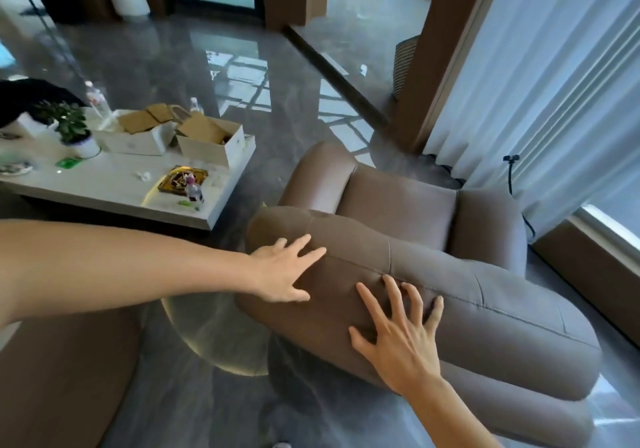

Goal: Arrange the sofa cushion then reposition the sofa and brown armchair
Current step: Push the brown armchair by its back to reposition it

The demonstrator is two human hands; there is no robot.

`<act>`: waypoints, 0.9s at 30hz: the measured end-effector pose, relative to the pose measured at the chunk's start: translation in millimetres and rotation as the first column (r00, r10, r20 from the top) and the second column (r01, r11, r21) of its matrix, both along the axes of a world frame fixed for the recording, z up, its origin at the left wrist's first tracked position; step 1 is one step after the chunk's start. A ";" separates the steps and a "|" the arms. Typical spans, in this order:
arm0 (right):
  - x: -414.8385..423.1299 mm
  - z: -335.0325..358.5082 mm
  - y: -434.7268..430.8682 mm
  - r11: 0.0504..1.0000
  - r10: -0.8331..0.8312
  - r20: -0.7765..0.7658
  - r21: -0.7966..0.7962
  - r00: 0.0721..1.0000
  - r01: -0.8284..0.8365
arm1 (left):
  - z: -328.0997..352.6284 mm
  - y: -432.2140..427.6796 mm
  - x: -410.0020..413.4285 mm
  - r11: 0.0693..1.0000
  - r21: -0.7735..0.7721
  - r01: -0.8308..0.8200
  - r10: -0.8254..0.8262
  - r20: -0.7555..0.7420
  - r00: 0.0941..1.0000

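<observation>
The brown armchair [485, 309] fills the lower right, seen from behind its padded backrest, with the seat and both armrests beyond. My left hand [284, 271] lies flat on the left end of the backrest top, fingers spread. My right hand [398, 333] presses on the back face of the backrest near its middle, fingers spread and slightly curled into the fabric. Neither hand holds anything. A brown upholstered edge, perhaps the sofa [59, 378], shows at the lower left. No loose cushion is in sight.
A low white coffee table [114, 184] stands left of the chair, with cardboard boxes [207, 139], a potted plant [71, 129], bottles and a tray on it. A round glass side table [214, 336] sits between sofa and chair. Curtains [540, 73] and a wooden column [436, 59] stand at right. The floor is glossy grey.
</observation>
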State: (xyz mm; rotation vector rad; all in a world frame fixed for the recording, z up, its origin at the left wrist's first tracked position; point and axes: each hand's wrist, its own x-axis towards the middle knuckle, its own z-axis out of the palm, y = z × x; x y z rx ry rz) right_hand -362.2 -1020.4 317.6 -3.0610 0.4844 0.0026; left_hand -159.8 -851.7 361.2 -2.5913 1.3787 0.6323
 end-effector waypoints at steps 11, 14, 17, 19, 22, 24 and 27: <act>-8.7 3.2 -32.1 0.998 0.041 0.032 0.041 0.999 -0.042 | -20.9 -26.8 7.1 0.995 -0.080 -0.066 0.056 -0.113 0.992; -17.0 5.2 -47.8 0.996 0.064 0.037 0.061 0.997 -0.067 | -21.3 -38.2 -6.1 0.989 -0.103 -0.108 0.094 -0.137 0.986; -27.5 6.4 -67.2 0.992 0.110 0.062 0.060 0.992 -0.114 | -20.3 -47.1 -20.7 0.977 -0.133 -0.164 0.142 -0.160 0.977; -36.0 5.8 -82.3 0.987 0.142 0.075 0.068 0.987 -0.147 | -22.0 -55.0 -35.1 0.969 -0.142 -0.203 0.179 -0.167 0.970; -50.8 6.3 -104.8 0.976 0.183 0.079 0.105 0.980 -0.191 | -24.6 -70.4 -60.8 0.954 -0.139 -0.264 0.238 -0.180 0.954; -62.3 5.4 -120.5 0.967 0.222 0.074 0.111 0.972 -0.229 | -25.0 -80.7 -78.1 0.946 -0.129 -0.299 0.271 -0.192 0.943; -78.0 3.6 -147.8 0.954 0.272 0.053 0.114 0.961 -0.276 | -24.2 -97.1 -106.1 0.923 -0.122 -0.364 0.333 -0.221 0.917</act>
